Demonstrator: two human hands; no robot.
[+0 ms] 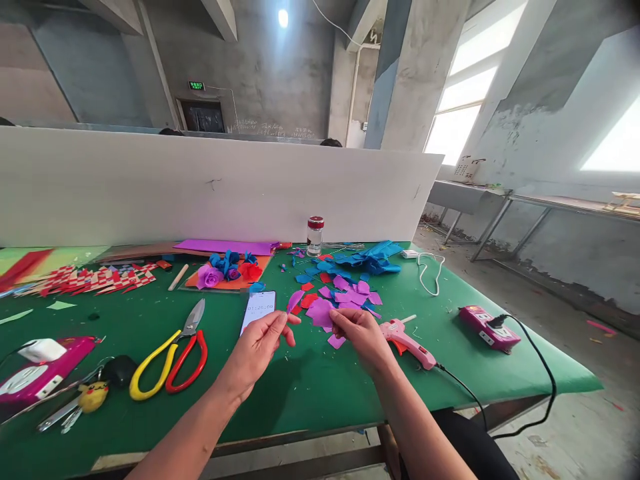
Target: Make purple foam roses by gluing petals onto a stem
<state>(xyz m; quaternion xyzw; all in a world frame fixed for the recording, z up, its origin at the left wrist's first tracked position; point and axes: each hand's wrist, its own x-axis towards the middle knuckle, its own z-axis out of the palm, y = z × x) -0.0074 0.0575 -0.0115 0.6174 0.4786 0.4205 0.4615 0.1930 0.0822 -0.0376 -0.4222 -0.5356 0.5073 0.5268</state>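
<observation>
Purple paper piece (pixel 319 311) pinched in right hand (pixel 361 335), narrow grip, over green table (pixel 320 397); curved purple petal (pixel 295 301) pinched in left hand (pixel 264 341). Loose purple scraps (pixel 356 294) just beyond, pink glue gun (pixel 411 344) beside right hand.

The left hand (pixel 265 337) pinches a narrow purple piece (pixel 295 301), the right hand (pixel 364 337) a broader purple piece (pixel 319 312).

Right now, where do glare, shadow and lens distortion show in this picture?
Head view: glare bleaches the window and haloes the lamp; same view, a soft shadow darkens the table near the left hand; same view, the window appears slanted.
</observation>
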